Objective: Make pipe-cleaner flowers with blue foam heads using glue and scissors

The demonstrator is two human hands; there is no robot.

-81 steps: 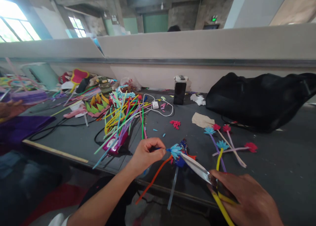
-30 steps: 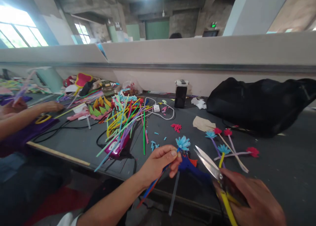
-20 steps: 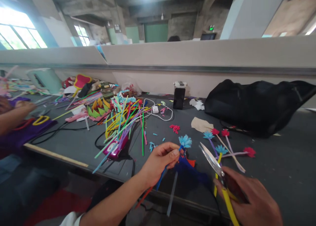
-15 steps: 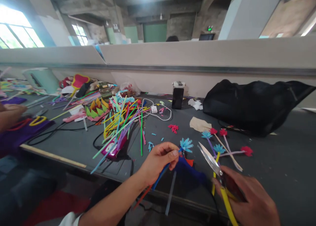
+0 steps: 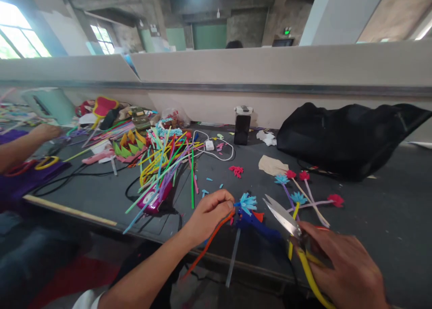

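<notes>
My left hand point(image 5: 214, 214) is closed in a pinch on the stem of a light blue pipe-cleaner flower point(image 5: 248, 202). An orange pipe cleaner point(image 5: 209, 246) trails down from the same fingers. Yellow-handled scissors point(image 5: 286, 219) are in my right hand point(image 5: 347, 266), their blades slightly apart and pointing towards the flower without touching it. Under the flower lies a dark blue glue gun point(image 5: 258, 225) with an orange trigger, partly hidden; a translucent glue stick point(image 5: 232, 259) sticks out past the table edge. Red flowers point(image 5: 336, 200) and blue flowers point(image 5: 299, 198) on stems lie beyond the scissors.
Pipe cleaners point(image 5: 165, 165) lie heaped over a magenta power strip point(image 5: 155, 200). Red clippings point(image 5: 236, 171), a beige cloth point(image 5: 272, 165), a black phone point(image 5: 242, 129) and a black bag point(image 5: 340, 140) lie farther back. Another person's hand point(image 5: 45, 131) is at the left.
My left hand and the blue flower have shifted slightly left, and the orange pipe cleaner shows more. The scissors have moved a little left. The other person's arm reaches farther in.
</notes>
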